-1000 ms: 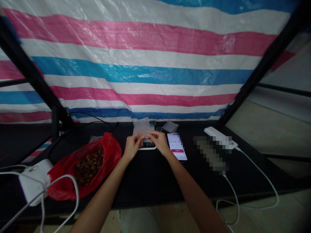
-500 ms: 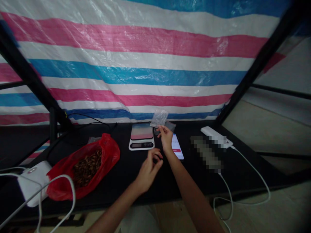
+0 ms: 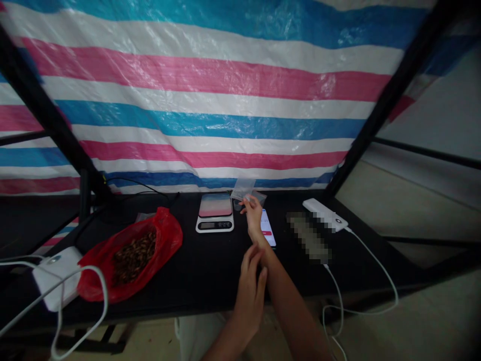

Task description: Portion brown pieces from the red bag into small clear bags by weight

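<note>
Head camera view: a small clear bag (image 3: 243, 188) is being pinched between the thumb and fingertips of the right hand (image 3: 253, 215), at twelve o'clock from that hand's wrist and over the far part of the black table (image 3: 203, 271). Whether the bag is touching the table cannot be told. The left hand (image 3: 251, 291) is being held open with its fingers loosely stretched, grasping nothing. It is being laid against the right forearm, at six o'clock from the right hand.

A kitchen scale (image 3: 215, 213) is being shown at nine o'clock from the right hand, close beside it. A phone (image 3: 267, 228) with a lit screen is being partly covered by the right wrist. At eight o'clock from the scale, a red bag (image 3: 165, 235) is being spread open on the table, with brown pieces inside. A white box (image 3: 56, 276) with cables is being seen at nine o'clock from the red bag. A white power bank (image 3: 325, 214) is lying at three o'clock from the phone, and its white cable (image 3: 361, 281) is being trailed over the table's front edge.

Behind the table, at twelve o'clock, a tarp (image 3: 210, 110) striped pink, white and blue is being hung, crossed by black frame bars (image 3: 391, 95). A pale floor (image 3: 413, 321) is being shown at four o'clock.
</note>
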The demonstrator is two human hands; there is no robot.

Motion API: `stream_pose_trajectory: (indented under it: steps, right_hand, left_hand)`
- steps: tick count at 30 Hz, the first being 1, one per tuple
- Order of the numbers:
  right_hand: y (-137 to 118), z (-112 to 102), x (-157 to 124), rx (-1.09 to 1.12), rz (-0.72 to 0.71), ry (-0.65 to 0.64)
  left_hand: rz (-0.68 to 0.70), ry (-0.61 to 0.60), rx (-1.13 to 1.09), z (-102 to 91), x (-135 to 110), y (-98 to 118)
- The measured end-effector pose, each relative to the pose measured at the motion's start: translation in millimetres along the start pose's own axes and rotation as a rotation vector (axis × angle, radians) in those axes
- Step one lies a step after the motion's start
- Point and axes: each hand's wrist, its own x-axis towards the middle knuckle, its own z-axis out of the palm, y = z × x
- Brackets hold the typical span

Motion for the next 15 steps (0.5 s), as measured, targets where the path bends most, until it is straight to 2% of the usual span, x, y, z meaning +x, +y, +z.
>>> stream_pose_trajectory:
  steps: [4, 7, 11, 15]
  right_hand:
    - [2, -5, 7, 0.01, -0.008, 0.071]
    - [3, -11, 19, -0.131, -0.012, 0.108]
    - [-5, -22, 40, -0.54, 0.047, 0.108]
    - [-19, -33, 53, -0.68, 0.059, 0.093]
  left_hand:
    - [0.07, -0.14, -0.016, -10.4, -17, 11]
    - [0.154, -0.175, 0.067, -33.7, -15, 14]
    - [0.141, -0.018, 0.172, -83.0, -1, 13]
    - [0.097, 0.131, 0.227, -138.0, 5, 16]
